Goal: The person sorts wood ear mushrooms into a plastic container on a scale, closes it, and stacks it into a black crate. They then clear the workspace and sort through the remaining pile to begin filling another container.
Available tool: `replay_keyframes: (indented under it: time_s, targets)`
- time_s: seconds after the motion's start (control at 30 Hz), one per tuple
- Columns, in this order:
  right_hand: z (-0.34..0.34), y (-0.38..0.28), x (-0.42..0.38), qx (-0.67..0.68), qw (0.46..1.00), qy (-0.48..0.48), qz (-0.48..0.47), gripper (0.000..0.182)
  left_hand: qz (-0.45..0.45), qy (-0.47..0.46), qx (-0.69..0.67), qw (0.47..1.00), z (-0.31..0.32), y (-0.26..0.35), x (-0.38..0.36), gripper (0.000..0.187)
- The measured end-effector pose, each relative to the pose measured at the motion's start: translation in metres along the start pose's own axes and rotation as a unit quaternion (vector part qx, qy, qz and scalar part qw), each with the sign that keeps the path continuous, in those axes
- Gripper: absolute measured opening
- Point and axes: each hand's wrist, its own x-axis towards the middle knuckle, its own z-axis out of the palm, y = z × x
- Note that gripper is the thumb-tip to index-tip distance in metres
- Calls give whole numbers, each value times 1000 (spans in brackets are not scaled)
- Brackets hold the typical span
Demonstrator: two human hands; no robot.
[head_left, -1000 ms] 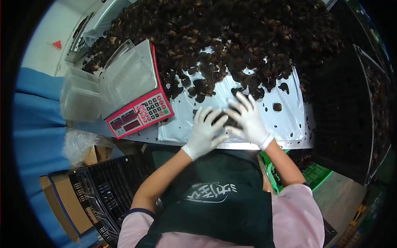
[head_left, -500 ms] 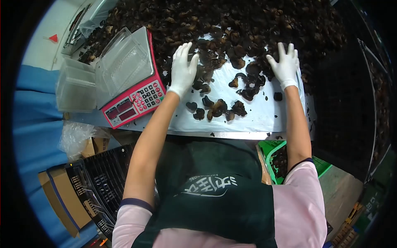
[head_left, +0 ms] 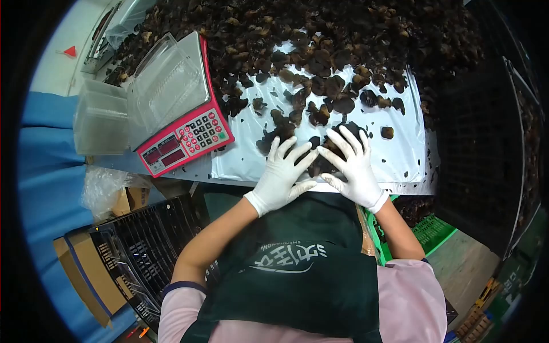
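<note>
White gloves cover both hands, which are side by side at the table's near edge. My left hand [head_left: 282,176] has its fingers spread, the fingertips by some dark wood ear mushrooms [head_left: 284,123]. To its right, my right hand [head_left: 353,167] is spread too, its fingers over a small cluster of the mushrooms that it partly hides. Between the two hands a few more dark pieces show. A large heap of wood ear mushrooms [head_left: 320,28] covers the far part of the table, with loose pieces scattered toward me on the pale plastic sheet [head_left: 394,154].
At the left stands a red scale [head_left: 191,134] bearing a clear plastic tray [head_left: 168,86]. Stacked clear containers [head_left: 103,117] are beside it. A dark crate [head_left: 477,154] rises at the right. Below the table edge are a green basket [head_left: 432,234] and black crates [head_left: 151,246].
Both hands have come back toward my body and closer together, from the heap's edge to the near table edge. More mushroom pieces now lie on the sheet in front of them.
</note>
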Motion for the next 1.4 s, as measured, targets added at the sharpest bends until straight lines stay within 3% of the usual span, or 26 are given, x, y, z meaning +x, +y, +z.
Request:
replay_keyframes:
  time_s: [0.1, 0.17, 0.27, 0.37, 0.43, 0.47, 0.57, 0.67, 0.77, 0.8, 0.83, 0.87, 0.93, 0.97, 1.2, 1.4]
  targets:
    - [-5, 11, -4, 28, 999, 26, 24, 63, -8, 28, -52, 998, -8, -4, -8, 62]
    - [-14, 41, 9, 28, 990, 123, 61, 65, -5, 145, -61, 988, -14, -25, -3, 54]
    - [-16, 97, 45, -29, 968, 215, 124, 63, -85, 264, -53, 959, -33, -59, 27, 41]
    - [-10, 122, 91, -98, 967, 187, 140, 67, -104, 239, -60, 964, -40, -79, 64, 41]
    - [4, 117, 112, -152, 969, 152, 120, 66, -60, 220, 28, 973, -20, -92, 82, 43]
    - [4, 106, 116, -159, 977, 113, 87, 64, -59, 167, 53, 983, -14, -88, 84, 45]
    - [-11, 69, 98, -82, 996, -9, 36, 55, -41, 28, -35, 998, -13, -61, 68, 42]
    - [-30, 47, 54, 12, 1000, 13, 5, 52, -33, 31, -58, 997, -29, -37, 38, 48]
    - [-59, 42, 9, 15, 991, 70, 116, 68, -74, 50, -74, 993, -49, -28, 6, 66]
    - [-58, 48, -8, 33, 985, 109, 126, 61, -109, 58, -88, 988, -54, -29, -3, 77]
    - [-51, 56, -22, 52, 978, 149, 135, 55, -110, 59, -88, 988, -57, -32, -13, 77]
    - [-44, 62, -34, 52, 978, 149, 135, 55, -126, 64, -83, 987, -58, -36, -22, 85]
    - [-33, 69, -50, 0, 979, 152, 134, 37, -144, 72, -70, 985, -56, -39, -34, 95]
    - [-33, 58, -41, 0, 976, 171, 132, 25, -142, 70, -71, 985, -53, -38, -37, 95]
    - [-7, 35, 26, -79, 985, 124, 88, 40, -146, 110, -37, 982, -44, -34, -38, 96]
    - [-66, 27, -8, -58, 985, 138, 86, 35, -160, 103, -44, 981, -39, -44, -43, 101]
